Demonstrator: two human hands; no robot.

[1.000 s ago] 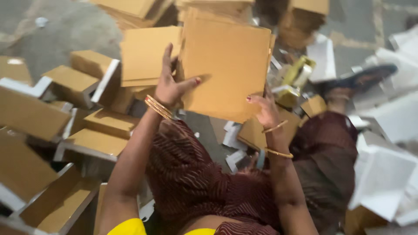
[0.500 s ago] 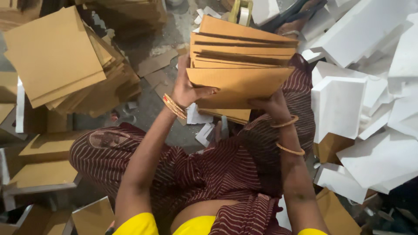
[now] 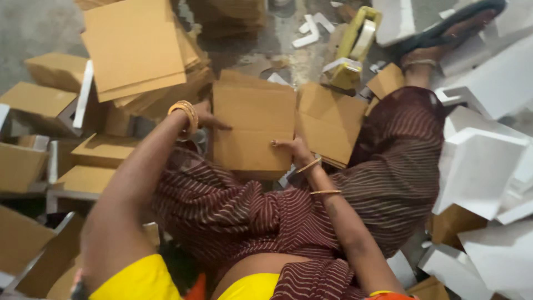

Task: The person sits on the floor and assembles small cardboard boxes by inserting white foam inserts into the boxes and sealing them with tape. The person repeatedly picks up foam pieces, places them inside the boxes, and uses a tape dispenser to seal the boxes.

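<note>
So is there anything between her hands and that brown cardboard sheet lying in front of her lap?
Nothing visible. The left hand rests on the left edge of the cardboard sheet and the right hand presses on its lower right corner, so both already touch it. The folded cardboard piece lies beside it to the right, not over it.

My left hand [image 3: 208, 119] lies flat, fingers stretched out; my right hand [image 3: 294, 149] presses down, fingers spread, both arms extended.
</note>
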